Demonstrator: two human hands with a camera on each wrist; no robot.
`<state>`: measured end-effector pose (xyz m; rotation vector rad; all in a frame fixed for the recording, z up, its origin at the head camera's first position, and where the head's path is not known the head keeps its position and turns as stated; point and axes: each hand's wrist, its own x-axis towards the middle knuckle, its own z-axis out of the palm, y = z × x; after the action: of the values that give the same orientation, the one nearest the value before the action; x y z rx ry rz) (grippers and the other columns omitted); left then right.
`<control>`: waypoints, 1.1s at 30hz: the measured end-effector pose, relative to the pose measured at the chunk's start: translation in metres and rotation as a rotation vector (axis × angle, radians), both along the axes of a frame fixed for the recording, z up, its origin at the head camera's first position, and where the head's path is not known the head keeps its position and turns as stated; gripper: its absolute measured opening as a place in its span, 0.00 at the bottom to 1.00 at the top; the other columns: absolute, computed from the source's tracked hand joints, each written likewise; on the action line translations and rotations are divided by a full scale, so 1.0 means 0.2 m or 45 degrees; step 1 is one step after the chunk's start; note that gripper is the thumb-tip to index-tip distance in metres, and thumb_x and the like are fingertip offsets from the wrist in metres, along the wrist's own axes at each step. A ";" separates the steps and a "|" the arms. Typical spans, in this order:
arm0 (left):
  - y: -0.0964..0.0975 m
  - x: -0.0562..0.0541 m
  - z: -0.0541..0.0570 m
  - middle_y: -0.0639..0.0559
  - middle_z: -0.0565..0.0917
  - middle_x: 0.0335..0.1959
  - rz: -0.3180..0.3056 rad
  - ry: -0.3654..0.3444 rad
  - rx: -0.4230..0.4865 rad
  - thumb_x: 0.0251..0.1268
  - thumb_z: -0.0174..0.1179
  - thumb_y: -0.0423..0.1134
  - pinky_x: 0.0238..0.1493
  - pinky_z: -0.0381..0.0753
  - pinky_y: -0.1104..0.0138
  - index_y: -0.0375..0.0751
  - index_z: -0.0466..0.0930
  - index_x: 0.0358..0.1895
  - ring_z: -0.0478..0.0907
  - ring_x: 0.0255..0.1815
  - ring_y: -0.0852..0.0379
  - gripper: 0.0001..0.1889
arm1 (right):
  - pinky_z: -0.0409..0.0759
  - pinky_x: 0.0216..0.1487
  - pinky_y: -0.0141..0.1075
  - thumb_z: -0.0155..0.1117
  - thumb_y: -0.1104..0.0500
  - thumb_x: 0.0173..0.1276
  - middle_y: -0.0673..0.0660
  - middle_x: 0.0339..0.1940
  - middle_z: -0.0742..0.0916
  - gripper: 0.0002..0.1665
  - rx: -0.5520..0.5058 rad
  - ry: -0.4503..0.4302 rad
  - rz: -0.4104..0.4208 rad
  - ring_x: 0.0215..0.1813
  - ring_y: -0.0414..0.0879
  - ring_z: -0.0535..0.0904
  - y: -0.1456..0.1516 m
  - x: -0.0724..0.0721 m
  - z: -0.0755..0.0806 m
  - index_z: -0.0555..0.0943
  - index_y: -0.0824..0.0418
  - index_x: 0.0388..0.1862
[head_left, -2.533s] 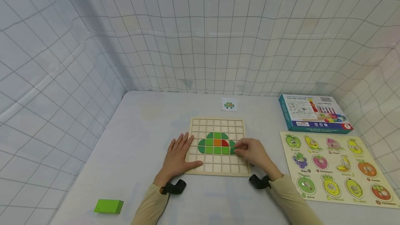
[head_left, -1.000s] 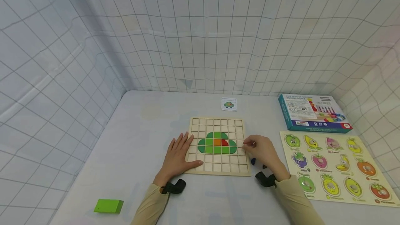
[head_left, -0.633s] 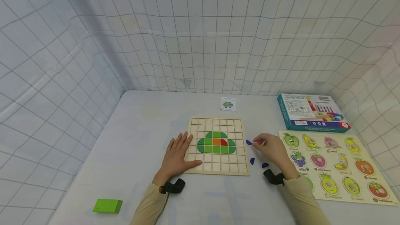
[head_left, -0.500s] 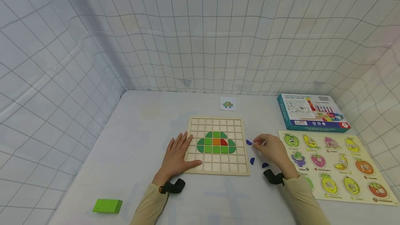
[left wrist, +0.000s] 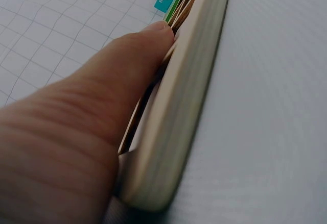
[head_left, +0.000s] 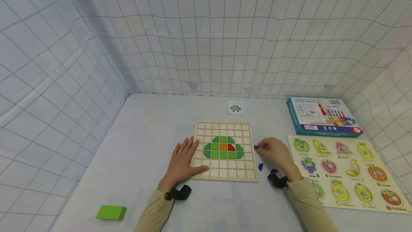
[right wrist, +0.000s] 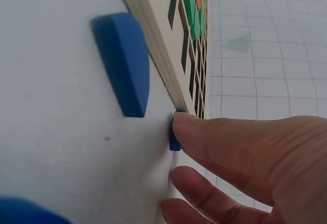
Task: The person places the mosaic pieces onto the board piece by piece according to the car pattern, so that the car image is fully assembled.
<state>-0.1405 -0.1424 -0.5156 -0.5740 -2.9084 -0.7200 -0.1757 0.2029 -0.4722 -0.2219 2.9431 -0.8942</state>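
Observation:
A wooden grid board [head_left: 233, 126] lies on the table with green, orange and red tiles [head_left: 223, 147] set in its middle cells. My left hand [head_left: 182, 160] rests spread on its left edge. In the left wrist view, the thumb [left wrist: 122, 66] lies along the board's rim. Just off the right edge, my right hand [head_left: 276, 153] pinches a blue half-round piece [head_left: 256, 147]. The thumb covers part of that piece [right wrist: 174, 138] in the right wrist view. Two more blue half-round pieces lie nearby, one [head_left: 260, 167] beside the board and another [head_left: 274, 170] near the wrist camera.
Behind the board lies a small pattern card [head_left: 236, 107]. A fruit puzzle board [head_left: 349, 174] and a flat toy box [head_left: 325, 115] lie at the right. A green block [head_left: 111, 212] sits at the front left. Gridded cloth walls [head_left: 219, 46] surround the table.
My right hand has left the right-hand green tile on the board and moved right to the blue piece, with its fingers now closer over it. My left hand has stayed put.

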 end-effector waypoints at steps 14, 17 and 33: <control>0.00 0.00 -0.01 0.46 0.52 0.75 0.000 0.009 -0.010 0.50 0.62 0.68 0.71 0.38 0.50 0.43 0.54 0.75 0.43 0.75 0.47 0.52 | 0.74 0.33 0.42 0.70 0.59 0.58 0.53 0.31 0.80 0.08 0.028 -0.006 -0.026 0.33 0.47 0.75 -0.02 0.00 0.01 0.85 0.61 0.36; 0.00 0.00 -0.01 0.45 0.52 0.75 -0.005 0.012 -0.004 0.50 0.62 0.67 0.71 0.38 0.50 0.43 0.54 0.75 0.43 0.75 0.47 0.52 | 0.74 0.33 0.42 0.70 0.59 0.59 0.53 0.31 0.80 0.08 0.020 0.003 -0.024 0.33 0.47 0.75 -0.03 0.00 0.00 0.85 0.61 0.36; 0.00 0.00 0.00 0.45 0.51 0.75 -0.002 0.004 -0.009 0.50 0.62 0.66 0.71 0.37 0.50 0.43 0.54 0.75 0.43 0.75 0.47 0.52 | 0.75 0.36 0.43 0.67 0.64 0.60 0.55 0.31 0.79 0.03 0.056 -0.064 0.037 0.33 0.49 0.73 0.01 -0.02 0.02 0.81 0.62 0.33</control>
<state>-0.1402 -0.1419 -0.5157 -0.5775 -2.9096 -0.7083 -0.1788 0.2058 -0.4686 -0.2362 2.9018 -0.8184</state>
